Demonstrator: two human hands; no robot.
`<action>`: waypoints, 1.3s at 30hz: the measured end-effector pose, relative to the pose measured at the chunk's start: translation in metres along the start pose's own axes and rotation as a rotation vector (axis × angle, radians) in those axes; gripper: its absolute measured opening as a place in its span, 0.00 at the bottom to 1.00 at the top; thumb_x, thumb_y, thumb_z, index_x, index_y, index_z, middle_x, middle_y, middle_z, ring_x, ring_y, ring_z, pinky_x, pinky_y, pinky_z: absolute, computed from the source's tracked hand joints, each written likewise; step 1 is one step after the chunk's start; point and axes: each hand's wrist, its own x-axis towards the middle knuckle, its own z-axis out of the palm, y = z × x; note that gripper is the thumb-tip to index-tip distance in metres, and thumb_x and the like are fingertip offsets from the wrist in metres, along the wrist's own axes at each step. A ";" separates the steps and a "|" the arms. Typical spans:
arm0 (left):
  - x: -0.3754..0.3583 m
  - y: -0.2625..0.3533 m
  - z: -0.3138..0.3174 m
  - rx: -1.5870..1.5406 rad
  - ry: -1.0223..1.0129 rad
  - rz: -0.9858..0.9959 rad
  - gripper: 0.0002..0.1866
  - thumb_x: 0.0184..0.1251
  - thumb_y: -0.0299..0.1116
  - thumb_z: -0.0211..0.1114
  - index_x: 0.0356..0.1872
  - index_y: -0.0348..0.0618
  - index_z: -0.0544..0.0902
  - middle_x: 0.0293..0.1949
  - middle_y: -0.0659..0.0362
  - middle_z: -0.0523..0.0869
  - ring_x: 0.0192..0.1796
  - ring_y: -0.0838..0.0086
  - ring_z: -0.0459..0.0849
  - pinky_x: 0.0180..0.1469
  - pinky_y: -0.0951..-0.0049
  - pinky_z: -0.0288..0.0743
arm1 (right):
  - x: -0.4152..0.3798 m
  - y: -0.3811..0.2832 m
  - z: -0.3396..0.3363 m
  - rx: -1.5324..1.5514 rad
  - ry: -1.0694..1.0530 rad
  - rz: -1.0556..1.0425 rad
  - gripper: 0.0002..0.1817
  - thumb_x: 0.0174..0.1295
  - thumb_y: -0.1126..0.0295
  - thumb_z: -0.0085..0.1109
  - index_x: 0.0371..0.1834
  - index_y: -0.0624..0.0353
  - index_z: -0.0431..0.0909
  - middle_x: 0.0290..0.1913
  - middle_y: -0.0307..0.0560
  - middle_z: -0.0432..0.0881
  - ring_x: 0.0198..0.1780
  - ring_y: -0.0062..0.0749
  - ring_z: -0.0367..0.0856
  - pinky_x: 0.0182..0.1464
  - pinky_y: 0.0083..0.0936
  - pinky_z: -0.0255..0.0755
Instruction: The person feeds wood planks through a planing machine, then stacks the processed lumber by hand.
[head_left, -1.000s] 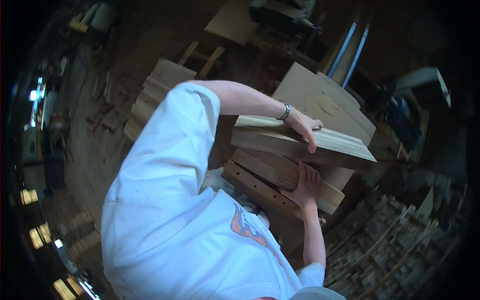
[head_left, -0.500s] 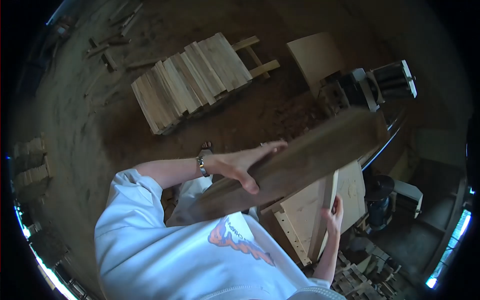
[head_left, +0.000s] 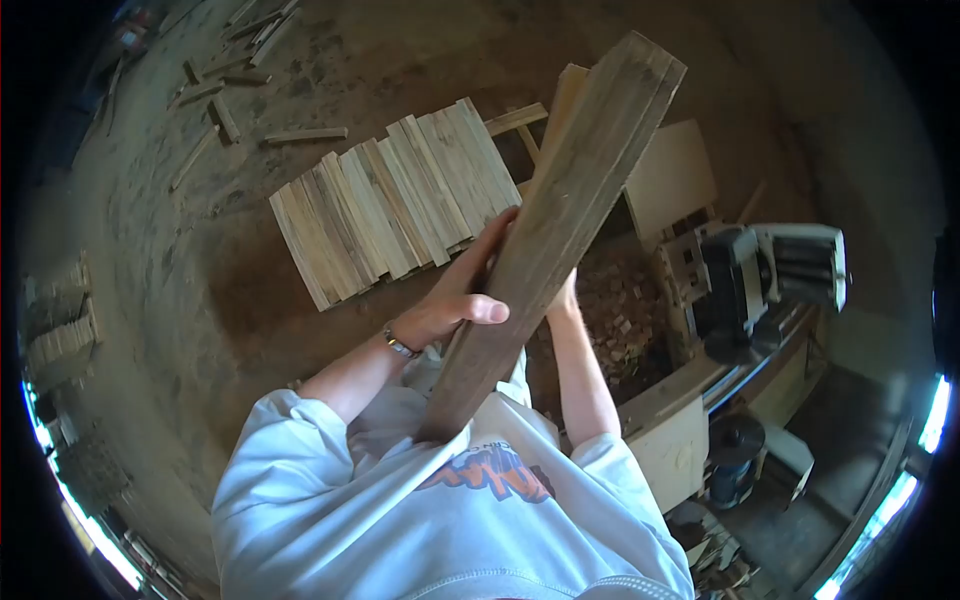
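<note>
Before a wide stack of pale wooden planks (head_left: 390, 205), a long brown wooden board (head_left: 575, 200), apparently being carried, is gripped aslant by the left hand (head_left: 450, 305); the right hand (head_left: 566, 294) is mostly hidden, its grip unclear. Balanced support is called for.

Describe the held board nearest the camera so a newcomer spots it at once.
Find the row of side-by-side boards. Just right of it, a long board slants up from the white shirt, gripped by the left hand. It is the greyish-brown one facing the camera, darker than the orange-tan piece behind it.
</note>
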 end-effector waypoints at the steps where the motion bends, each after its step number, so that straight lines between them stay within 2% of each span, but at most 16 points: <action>1: 0.014 -0.004 -0.011 -0.007 0.029 -0.010 0.63 0.35 0.53 0.67 0.74 0.36 0.44 0.71 0.43 0.53 0.75 0.58 0.50 0.73 0.63 0.42 | 0.022 0.006 0.005 -0.013 -0.021 0.010 0.33 0.68 0.50 0.44 0.69 0.61 0.55 0.64 0.48 0.65 0.66 0.33 0.62 0.67 0.31 0.55; 8: 0.167 -0.061 -0.072 -0.099 0.211 -0.125 0.57 0.47 0.46 0.61 0.74 0.34 0.37 0.75 0.45 0.42 0.77 0.63 0.39 0.75 0.65 0.33 | 0.178 0.062 -0.046 0.298 0.063 0.340 0.37 0.66 0.34 0.37 0.69 0.48 0.56 0.64 0.44 0.66 0.62 0.36 0.67 0.65 0.38 0.63; 11: 0.239 -0.130 -0.104 -0.135 0.281 -0.074 0.54 0.51 0.45 0.58 0.73 0.34 0.35 0.75 0.46 0.41 0.77 0.62 0.39 0.75 0.66 0.33 | 0.250 0.104 -0.114 0.304 0.034 0.414 0.36 0.68 0.36 0.32 0.68 0.51 0.59 0.61 0.45 0.69 0.60 0.36 0.70 0.64 0.37 0.65; 13: 0.282 -0.189 -0.122 -0.172 0.354 -0.111 0.53 0.54 0.45 0.57 0.73 0.34 0.35 0.75 0.45 0.40 0.77 0.61 0.39 0.75 0.66 0.34 | 0.312 0.117 -0.148 0.242 0.170 0.671 0.39 0.66 0.33 0.29 0.63 0.55 0.67 0.55 0.45 0.75 0.54 0.34 0.75 0.56 0.35 0.73; 14: 0.300 -0.219 -0.129 -0.170 0.389 -0.146 0.51 0.56 0.45 0.55 0.73 0.35 0.35 0.75 0.45 0.40 0.77 0.60 0.39 0.75 0.65 0.35 | 0.333 0.145 -0.181 0.240 0.073 0.668 0.38 0.67 0.34 0.30 0.62 0.54 0.68 0.50 0.44 0.78 0.48 0.34 0.78 0.50 0.33 0.76; 21: 0.388 -0.401 -0.194 -0.003 0.629 -0.203 0.48 0.60 0.44 0.50 0.71 0.28 0.34 0.74 0.37 0.38 0.77 0.52 0.39 0.75 0.64 0.40 | 0.460 0.346 -0.289 0.269 -0.112 0.863 0.37 0.67 0.34 0.29 0.61 0.53 0.69 0.48 0.43 0.79 0.45 0.35 0.79 0.47 0.32 0.77; 23: 0.398 -0.432 -0.214 0.009 0.685 -0.253 0.47 0.61 0.44 0.50 0.70 0.24 0.34 0.72 0.31 0.39 0.76 0.49 0.41 0.75 0.63 0.41 | 0.480 0.401 -0.305 0.300 -0.158 0.907 0.37 0.67 0.34 0.29 0.61 0.53 0.69 0.48 0.42 0.79 0.45 0.35 0.79 0.47 0.31 0.77; 24: 0.402 -0.446 -0.227 0.062 0.697 -0.213 0.44 0.65 0.42 0.49 0.69 0.22 0.36 0.69 0.26 0.47 0.74 0.44 0.50 0.73 0.61 0.46 | 0.487 0.422 -0.308 0.314 -0.176 0.925 0.37 0.67 0.34 0.29 0.61 0.53 0.70 0.47 0.42 0.79 0.44 0.35 0.79 0.46 0.31 0.77; 25: 0.398 -0.452 -0.229 0.059 0.707 -0.223 0.44 0.65 0.42 0.49 0.69 0.22 0.36 0.69 0.26 0.47 0.74 0.44 0.50 0.73 0.61 0.46 | 0.490 0.438 -0.310 0.324 -0.190 0.944 0.37 0.68 0.34 0.29 0.61 0.52 0.70 0.47 0.42 0.80 0.44 0.35 0.79 0.46 0.31 0.77; 27: 0.389 -0.438 -0.227 0.038 0.708 -0.501 0.40 0.68 0.36 0.49 0.69 0.21 0.39 0.65 0.24 0.56 0.69 0.40 0.60 0.71 0.60 0.52 | 0.493 0.446 -0.300 0.349 -0.199 0.982 0.37 0.68 0.35 0.28 0.62 0.52 0.70 0.47 0.42 0.80 0.44 0.35 0.80 0.45 0.31 0.78; 28: 0.377 -0.441 -0.211 0.375 0.781 -0.377 0.35 0.68 0.30 0.49 0.69 0.22 0.44 0.62 0.24 0.62 0.61 0.39 0.69 0.66 0.59 0.62 | 0.495 0.441 -0.288 0.354 -0.207 1.008 0.37 0.68 0.35 0.28 0.62 0.52 0.69 0.48 0.42 0.80 0.44 0.35 0.80 0.45 0.31 0.78; 30: 0.348 -0.392 -0.195 0.241 0.775 -0.323 0.33 0.67 0.27 0.50 0.70 0.27 0.49 0.65 0.34 0.65 0.57 0.46 0.75 0.62 0.61 0.67 | 0.491 0.442 -0.272 0.348 -0.201 1.025 0.37 0.68 0.35 0.28 0.64 0.52 0.67 0.50 0.42 0.78 0.47 0.36 0.78 0.48 0.32 0.76; 33: 0.285 -0.341 -0.160 0.000 0.618 -0.458 0.29 0.66 0.24 0.51 0.69 0.39 0.60 0.64 0.48 0.72 0.50 0.59 0.83 0.55 0.66 0.74 | 0.477 0.441 -0.246 0.293 -0.159 1.033 0.38 0.68 0.35 0.28 0.66 0.53 0.64 0.55 0.43 0.75 0.51 0.36 0.76 0.53 0.33 0.72; 35: 0.250 -0.330 -0.143 -0.019 0.589 -0.501 0.27 0.66 0.24 0.52 0.68 0.42 0.64 0.62 0.51 0.75 0.48 0.62 0.85 0.53 0.68 0.75 | 0.468 0.439 -0.229 0.257 -0.150 1.026 0.38 0.68 0.35 0.28 0.68 0.54 0.62 0.57 0.44 0.73 0.54 0.37 0.74 0.56 0.33 0.70; 37: 0.220 -0.319 -0.129 -0.158 0.572 -0.621 0.22 0.71 0.27 0.50 0.65 0.37 0.68 0.60 0.52 0.78 0.58 0.68 0.79 0.60 0.71 0.69 | 0.465 0.422 -0.218 0.175 -0.130 1.018 0.39 0.68 0.35 0.28 0.69 0.54 0.60 0.60 0.44 0.72 0.57 0.37 0.72 0.59 0.34 0.68; 39: 0.189 -0.313 -0.125 -0.123 0.592 -0.655 0.20 0.72 0.29 0.51 0.63 0.38 0.70 0.57 0.53 0.81 0.54 0.68 0.82 0.57 0.72 0.72 | 0.466 0.391 -0.212 0.073 -0.123 1.005 0.39 0.68 0.35 0.28 0.71 0.55 0.58 0.63 0.45 0.70 0.60 0.38 0.71 0.62 0.34 0.65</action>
